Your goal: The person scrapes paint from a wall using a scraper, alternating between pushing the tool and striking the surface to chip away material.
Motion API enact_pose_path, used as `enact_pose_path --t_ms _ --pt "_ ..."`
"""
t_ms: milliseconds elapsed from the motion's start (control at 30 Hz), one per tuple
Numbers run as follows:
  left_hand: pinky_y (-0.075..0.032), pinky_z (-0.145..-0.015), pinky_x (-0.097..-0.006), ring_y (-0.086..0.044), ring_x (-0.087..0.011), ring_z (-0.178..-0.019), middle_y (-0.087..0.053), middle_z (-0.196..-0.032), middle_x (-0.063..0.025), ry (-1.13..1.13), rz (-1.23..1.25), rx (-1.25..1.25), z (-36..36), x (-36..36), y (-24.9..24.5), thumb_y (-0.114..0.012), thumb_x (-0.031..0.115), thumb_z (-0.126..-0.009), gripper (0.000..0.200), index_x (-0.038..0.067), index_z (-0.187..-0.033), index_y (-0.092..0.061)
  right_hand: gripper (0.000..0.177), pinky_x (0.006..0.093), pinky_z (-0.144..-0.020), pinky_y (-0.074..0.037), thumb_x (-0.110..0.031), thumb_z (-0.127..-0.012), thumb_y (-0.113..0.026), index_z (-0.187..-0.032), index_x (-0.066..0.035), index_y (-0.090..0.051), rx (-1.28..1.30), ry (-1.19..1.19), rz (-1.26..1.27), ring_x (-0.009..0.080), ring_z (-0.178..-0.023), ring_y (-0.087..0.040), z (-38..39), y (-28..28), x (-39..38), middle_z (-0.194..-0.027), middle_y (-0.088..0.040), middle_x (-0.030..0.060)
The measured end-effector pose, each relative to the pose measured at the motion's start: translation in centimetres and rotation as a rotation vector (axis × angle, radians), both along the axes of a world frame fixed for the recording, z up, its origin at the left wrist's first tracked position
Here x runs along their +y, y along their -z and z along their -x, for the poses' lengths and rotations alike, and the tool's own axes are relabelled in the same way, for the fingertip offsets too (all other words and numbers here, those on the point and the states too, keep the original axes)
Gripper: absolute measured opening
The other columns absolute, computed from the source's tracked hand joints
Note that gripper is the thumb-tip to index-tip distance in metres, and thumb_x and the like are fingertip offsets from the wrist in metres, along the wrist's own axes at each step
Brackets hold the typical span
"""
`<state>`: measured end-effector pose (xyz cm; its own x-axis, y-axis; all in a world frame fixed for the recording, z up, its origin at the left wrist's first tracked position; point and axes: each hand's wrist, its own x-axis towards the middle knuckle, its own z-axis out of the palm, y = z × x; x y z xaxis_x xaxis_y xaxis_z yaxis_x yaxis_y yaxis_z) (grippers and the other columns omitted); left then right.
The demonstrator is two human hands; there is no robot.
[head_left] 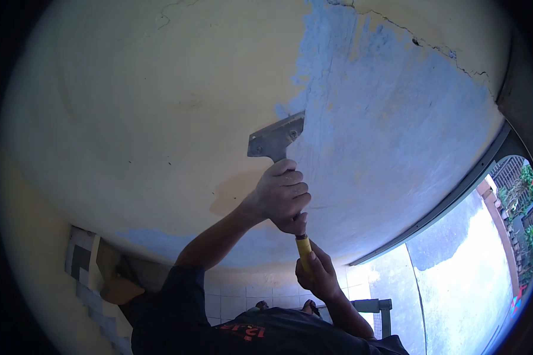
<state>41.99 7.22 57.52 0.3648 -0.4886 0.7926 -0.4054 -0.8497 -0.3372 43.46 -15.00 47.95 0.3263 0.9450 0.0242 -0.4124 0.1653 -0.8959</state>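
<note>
A long-handled wall scraper [276,138] has its wide metal blade against the wall, at the border between cream paint [160,106] and a bluish-grey scraped patch [391,118]. My left hand [283,195] is closed around the shaft just below the blade. Lower down, my right hand [317,273] grips the yellow handle [304,245]. Both sets of fingers are wrapped round the tool. Part of the shaft is hidden inside my left fist.
A jagged crack [417,41] runs across the wall at the upper right. A dark frame edge [456,204] borders the wall on the right, with plants [524,183] beyond. Tiled floor [254,289] lies below, and steps [95,302] stand at the lower left.
</note>
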Motion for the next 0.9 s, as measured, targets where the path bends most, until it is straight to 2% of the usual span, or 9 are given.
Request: enact_pose_path --t_ms 133,200,333,400,433,667,900 --pt "-0.041 -0.069 -0.0384 -0.043 -0.0225 -0.055 -0.040 -0.053 -0.0032 -0.030 0.017 0.002 -1.2 0.3 1.6 -0.054 0.032 -0.062 0.025 0.011 -0.051 -0.044 0.060 0.0180 -0.046 -0.030 -0.032 -0.104 -0.045 -0.151 0.000 -0.025 -0.066 0.115 0.054 0.0023 -0.051 -0.035 -0.5 -0.3 0.0 -0.064 -0.040 -0.0042" --pt "-0.038 -0.065 -0.0380 -0.041 -0.0217 -0.052 -0.037 -0.052 -0.0035 -0.001 0.049 -0.069 -1.9 0.3 1.7 -0.047 0.032 -0.073 0.031 0.011 -0.051 -0.040 0.060 0.0181 -0.046 -0.030 -0.033 -0.104 -0.046 -0.151 0.000 -0.026 -0.110 0.149 0.080 0.0022 -0.051 -0.035 -0.7 -0.7 0.2 -0.064 -0.040 -0.0044" --pt "-0.038 -0.064 -0.0382 -0.039 -0.0219 -0.051 -0.037 -0.052 -0.0037 -0.012 0.040 -0.077 -2.1 0.2 1.6 -0.046 0.032 -0.074 0.032 0.011 -0.050 -0.040 0.059 0.0188 -0.047 -0.032 -0.034 -0.104 -0.046 -0.150 -0.001 -0.031 -0.205 0.218 0.101 0.0019 -0.053 -0.038 -0.7 -0.5 -0.1 -0.065 -0.042 -0.0049" --pt "-0.039 -0.068 -0.0382 -0.042 -0.0225 -0.055 -0.038 -0.052 -0.0038 -0.019 0.058 -0.050 -1.4 -0.1 0.7 -0.052 0.031 -0.062 0.024 0.012 -0.051 -0.042 0.058 0.0192 -0.048 -0.033 -0.034 -0.104 -0.046 -0.150 -0.001 -0.033 -0.278 0.262 0.096 0.0018 -0.054 -0.039 0.2 -1.7 -0.2 -0.065 -0.042 -0.0052" --pt "-0.039 -0.068 -0.0382 -0.042 -0.0225 -0.055 -0.038 -0.052 -0.0038 -0.019 0.056 -0.044 -1.2 0.0 0.2 -0.052 0.031 -0.062 0.024 0.012 -0.051 -0.042 0.057 0.0196 -0.050 -0.035 -0.034 -0.104 -0.046 -0.149 -0.001 -0.034 -0.355 0.307 0.098 0.0016 -0.055 -0.040 0.4 -2.1 -0.1 -0.065 -0.042 -0.0054" --pt "-0.039 -0.068 -0.0374 -0.040 -0.0224 -0.053 -0.038 -0.052 -0.0037 -0.053 0.023 -0.062 -1.4 1.2 -2.1 -0.052 0.030 -0.058 0.023 0.011 -0.050 -0.041 0.057 0.0196 -0.051 -0.036 -0.033 -0.103 -0.046 -0.149 -0.002 -0.034 -0.337 0.258 0.092 0.0015 -0.057 -0.041 -0.6 -3.2 2.2 -0.064 -0.042 -0.0061" --pt "-0.038 -0.067 -0.0379 -0.040 -0.0223 -0.053 -0.035 -0.051 -0.0033 -0.034 0.033 -0.051 -1.0 1.0 -2.3 -0.053 0.031 -0.058 0.023 0.013 -0.050 -0.041 0.055 0.0198 -0.050 -0.036 -0.032 -0.104 -0.044 -0.149 -0.001 -0.034 -0.323 0.252 0.107 0.0010 -0.053 -0.039 -0.4 -4.3 1.8 -0.061 -0.041 -0.0068"
